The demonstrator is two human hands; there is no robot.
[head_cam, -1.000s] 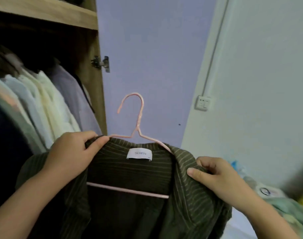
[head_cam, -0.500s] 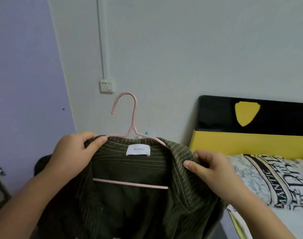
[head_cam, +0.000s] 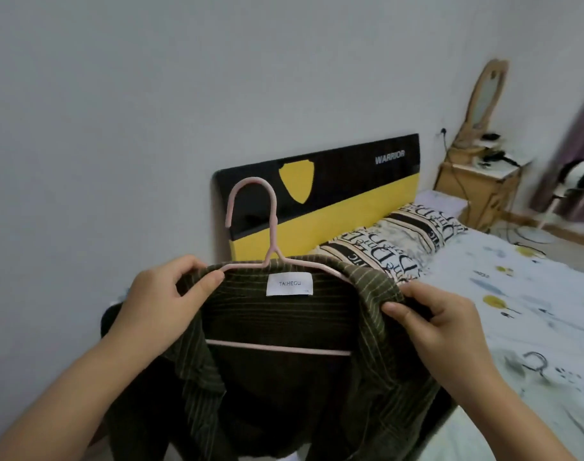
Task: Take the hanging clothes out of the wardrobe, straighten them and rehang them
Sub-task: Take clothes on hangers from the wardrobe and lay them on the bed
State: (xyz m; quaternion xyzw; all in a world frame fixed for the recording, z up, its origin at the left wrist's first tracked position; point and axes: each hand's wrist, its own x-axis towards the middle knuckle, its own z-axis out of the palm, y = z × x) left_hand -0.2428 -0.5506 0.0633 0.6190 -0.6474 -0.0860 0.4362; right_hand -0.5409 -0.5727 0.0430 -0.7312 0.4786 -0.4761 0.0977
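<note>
A dark green striped shirt (head_cam: 284, 327) with a white neck label hangs on a pink hanger (head_cam: 270, 227) in front of me. My left hand (head_cam: 164, 301) grips the shirt's left shoulder at the collar, thumb over the fabric and the hanger's arm. My right hand (head_cam: 430, 324) pinches the right side of the collar. The hanger's hook stands upright above the collar and its lower bar shows inside the open shirt. The wardrobe is out of view.
A bed (head_cam: 533, 294) with a patterned sheet lies to the right, with a lettered pillow (head_cam: 400, 241) and a black and yellow headboard (head_cam: 350, 188). A dark hanger (head_cam: 536, 362) lies on the bed. A wooden nightstand (head_cam: 477, 184) with a mirror stands beyond. A grey wall is ahead.
My view has swung right, from the wardrobe past the wall socket to the bed. Both hands keep the same hold on the shirt and hanger, carried along.
</note>
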